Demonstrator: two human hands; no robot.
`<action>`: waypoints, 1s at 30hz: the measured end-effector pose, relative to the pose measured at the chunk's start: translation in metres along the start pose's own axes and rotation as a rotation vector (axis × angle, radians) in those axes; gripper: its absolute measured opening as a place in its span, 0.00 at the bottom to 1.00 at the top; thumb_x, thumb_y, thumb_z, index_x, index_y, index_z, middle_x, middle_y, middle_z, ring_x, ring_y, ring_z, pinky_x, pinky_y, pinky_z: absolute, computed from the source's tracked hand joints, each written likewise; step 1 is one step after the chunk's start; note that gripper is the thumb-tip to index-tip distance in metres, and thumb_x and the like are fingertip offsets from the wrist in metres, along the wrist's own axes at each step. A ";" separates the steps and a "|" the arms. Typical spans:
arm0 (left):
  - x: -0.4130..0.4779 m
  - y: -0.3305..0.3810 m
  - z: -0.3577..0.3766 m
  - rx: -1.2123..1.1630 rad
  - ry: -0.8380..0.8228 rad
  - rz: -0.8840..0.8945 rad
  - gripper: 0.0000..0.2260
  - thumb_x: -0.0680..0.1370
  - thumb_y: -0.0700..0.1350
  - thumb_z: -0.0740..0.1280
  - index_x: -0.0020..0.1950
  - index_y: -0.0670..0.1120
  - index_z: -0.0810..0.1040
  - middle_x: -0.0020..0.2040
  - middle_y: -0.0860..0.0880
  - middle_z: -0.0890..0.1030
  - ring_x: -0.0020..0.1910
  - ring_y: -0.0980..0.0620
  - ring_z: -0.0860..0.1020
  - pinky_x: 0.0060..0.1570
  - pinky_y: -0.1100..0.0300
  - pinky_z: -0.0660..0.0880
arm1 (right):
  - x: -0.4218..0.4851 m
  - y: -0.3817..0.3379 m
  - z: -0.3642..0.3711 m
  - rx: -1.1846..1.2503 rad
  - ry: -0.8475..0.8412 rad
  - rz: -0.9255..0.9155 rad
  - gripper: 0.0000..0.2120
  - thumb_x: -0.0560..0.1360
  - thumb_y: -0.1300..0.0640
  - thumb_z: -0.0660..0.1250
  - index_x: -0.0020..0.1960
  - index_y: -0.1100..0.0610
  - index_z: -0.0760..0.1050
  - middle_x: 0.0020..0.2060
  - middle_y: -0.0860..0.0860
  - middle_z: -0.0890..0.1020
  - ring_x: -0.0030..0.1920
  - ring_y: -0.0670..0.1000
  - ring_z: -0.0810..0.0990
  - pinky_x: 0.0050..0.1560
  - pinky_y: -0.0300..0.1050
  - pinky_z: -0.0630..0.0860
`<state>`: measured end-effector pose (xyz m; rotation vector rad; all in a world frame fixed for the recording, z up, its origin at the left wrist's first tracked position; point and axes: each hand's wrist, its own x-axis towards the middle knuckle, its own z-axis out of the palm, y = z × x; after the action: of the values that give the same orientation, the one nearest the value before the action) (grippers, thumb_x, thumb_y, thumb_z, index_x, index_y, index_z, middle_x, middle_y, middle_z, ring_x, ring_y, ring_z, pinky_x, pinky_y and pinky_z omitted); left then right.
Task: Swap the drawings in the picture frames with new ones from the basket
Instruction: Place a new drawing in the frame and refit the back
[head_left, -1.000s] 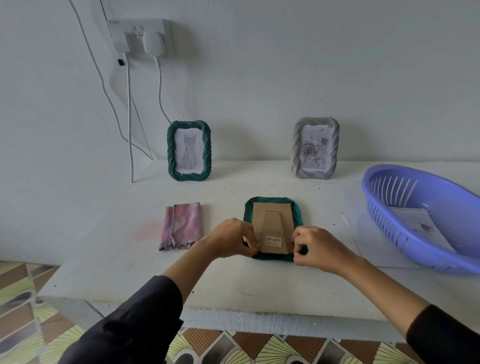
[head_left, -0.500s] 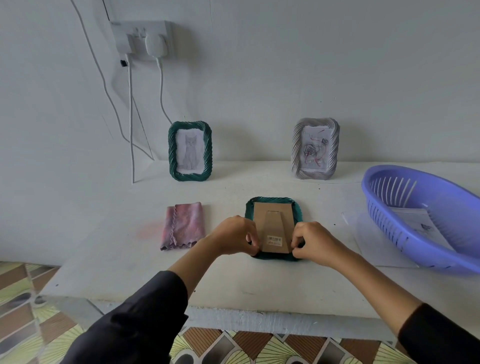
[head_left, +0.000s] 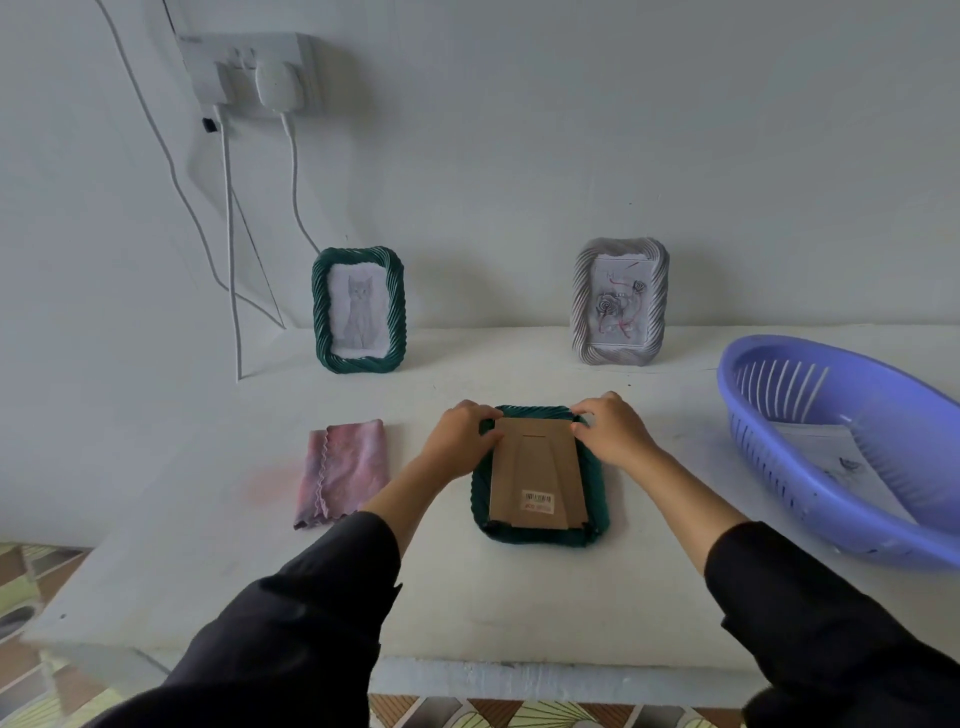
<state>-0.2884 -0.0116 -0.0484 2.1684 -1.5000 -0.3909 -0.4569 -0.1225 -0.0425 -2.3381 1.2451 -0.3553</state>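
A dark green picture frame lies face down on the white table, its brown cardboard back with a folded stand and a barcode sticker facing up. My left hand grips the frame's far left corner, thumb at the cardboard's edge. My right hand grips the far right corner the same way. A purple basket at the right holds a sheet with a drawing.
Two frames stand against the wall: a green one with a cat drawing and a grey one with a rose drawing. A folded pink cloth lies left of my hands. Cables hang from a wall socket.
Both hands have moved from the near corners of the face-down frame up to its far corners. The frame has stayed in place.
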 end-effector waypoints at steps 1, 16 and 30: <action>0.003 0.000 0.002 0.015 -0.009 -0.011 0.16 0.79 0.46 0.61 0.66 0.45 0.74 0.65 0.44 0.72 0.62 0.46 0.73 0.63 0.57 0.68 | 0.002 0.001 0.003 -0.007 0.000 0.008 0.16 0.76 0.57 0.63 0.63 0.58 0.74 0.61 0.60 0.73 0.60 0.58 0.74 0.59 0.47 0.70; 0.029 -0.011 0.005 -0.015 0.051 0.014 0.15 0.78 0.45 0.65 0.64 0.43 0.77 0.59 0.45 0.76 0.56 0.48 0.75 0.52 0.65 0.66 | 0.019 -0.004 0.012 -0.024 0.070 0.052 0.10 0.76 0.60 0.62 0.54 0.57 0.77 0.55 0.55 0.79 0.55 0.56 0.77 0.48 0.45 0.73; 0.039 -0.017 0.000 -0.111 0.009 -0.017 0.15 0.73 0.45 0.71 0.59 0.43 0.80 0.58 0.46 0.79 0.54 0.47 0.77 0.50 0.64 0.69 | 0.026 -0.004 0.017 -0.010 0.049 0.041 0.09 0.76 0.63 0.60 0.51 0.58 0.78 0.51 0.56 0.81 0.50 0.57 0.78 0.42 0.42 0.69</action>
<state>-0.2610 -0.0432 -0.0559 2.0946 -1.4222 -0.4587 -0.4322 -0.1376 -0.0543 -2.3215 1.3184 -0.3961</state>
